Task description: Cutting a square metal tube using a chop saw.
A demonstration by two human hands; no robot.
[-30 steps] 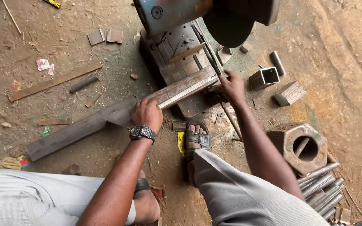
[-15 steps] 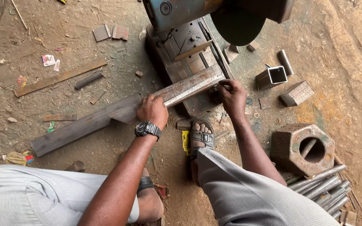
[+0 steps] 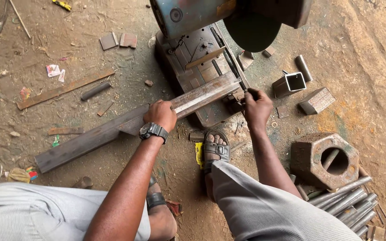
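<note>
A long rusty steel bar (image 3: pixel 90 138) lies slanted across the dirt floor, its right end resting on the base of a chop saw (image 3: pixel 202 67). My left hand (image 3: pixel 160 114), with a black wristwatch, is closed over the bar near its middle. My right hand (image 3: pixel 256 106) grips the dark handle of the saw's vise at the bar's right end. The saw's round blade guard (image 3: pixel 251 27) hangs raised above the base. My sandalled foot (image 3: pixel 215 149) is planted just below the saw.
Short cut pieces of square tube (image 3: pixel 289 84) and a block (image 3: pixel 317 100) lie right of the saw. A big rusty hexagonal nut (image 3: pixel 327 160) and several round rods (image 3: pixel 349 205) sit at the lower right. A flat strip (image 3: pixel 65 88) and scraps litter the left floor.
My right hand has moved down from the bar's end to the vise handle. My left hand stays on the bar. The camera view has shifted a little.
</note>
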